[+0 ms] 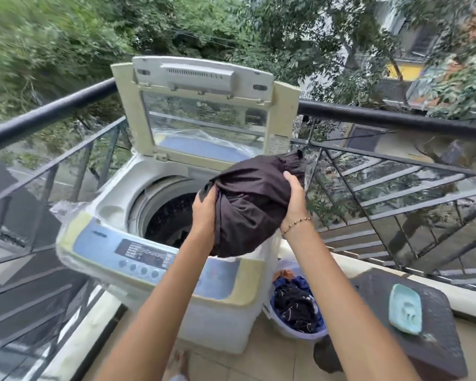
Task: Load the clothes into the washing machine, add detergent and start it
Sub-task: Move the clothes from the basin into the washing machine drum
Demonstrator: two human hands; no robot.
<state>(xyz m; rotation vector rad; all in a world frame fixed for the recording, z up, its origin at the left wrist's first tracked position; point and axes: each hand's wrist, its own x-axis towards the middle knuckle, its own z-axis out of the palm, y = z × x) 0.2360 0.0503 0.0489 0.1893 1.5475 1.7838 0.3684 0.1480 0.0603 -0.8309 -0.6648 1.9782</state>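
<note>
A top-loading washing machine [113, 215] stands on a balcony with its lid [204, 111] raised and its drum [171, 218] open. A bunched dark brown garment [250, 204] is held over the machine's right front edge, beside the drum opening. My left hand [204, 215] grips its left side and my right hand [297, 199] grips its right side. The blue control panel [138, 257] with round buttons runs along the machine's front. A lilac laundry basket [289, 329] with dark and blue clothes sits on the floor to the right of the machine.
A black metal railing [396, 119] surrounds the balcony behind and beside the machine. At the lower right a dark brown stool [437, 353] carries a pale green soap dish [406, 307]. My bare foot [180, 362] is on the tiled floor in front of the machine.
</note>
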